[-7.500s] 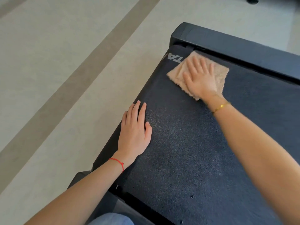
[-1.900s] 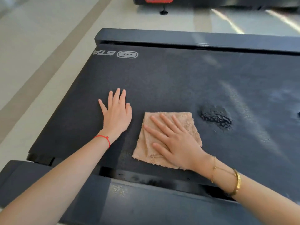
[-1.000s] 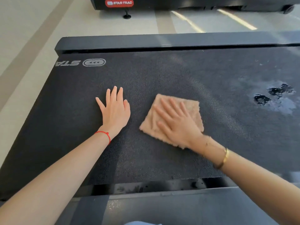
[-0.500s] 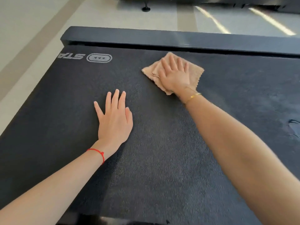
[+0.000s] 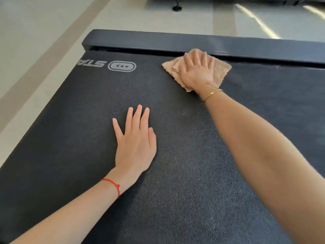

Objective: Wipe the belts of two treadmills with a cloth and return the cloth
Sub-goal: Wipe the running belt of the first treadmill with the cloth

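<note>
Both hands were down on the treadmill belt [image 5: 175,173] when I looked; my right hand [image 5: 197,71] lay flat on the cloth [image 5: 221,71], its grip spread wide with the fingers [image 5: 204,58] fanned and pressing down, pinching nothing; the tan cloth sat folded at the far side of the belt, its far corner touching or just under the dark side rail [image 5: 175,39]; my left hand [image 5: 135,143] rested palm-down near the middle of the belt, well apart from the cloth, its grip likewise open and holding nothing, serving, I judged, as a brace. I read the step as a wiping stroke at its farthest reach; to do it well I thought the palm should carry the pressure, not the fingertips alone, so the whole cloth dragged flat instead of bunching; the near corner by my wrist looked frayed and loose, and might fold under on the pull back. I judged the next stroke should overlap the last one and work sideways toward the printed logo [image 5: 121,66], which lay to the left of the cloth; the gap under the rail was a place where the cloth's edge could snag. One foot of another machine [image 5: 177,8] stood on the floor [image 5: 35,32] beyond; I could not tell whether that belt had been wiped.
</note>
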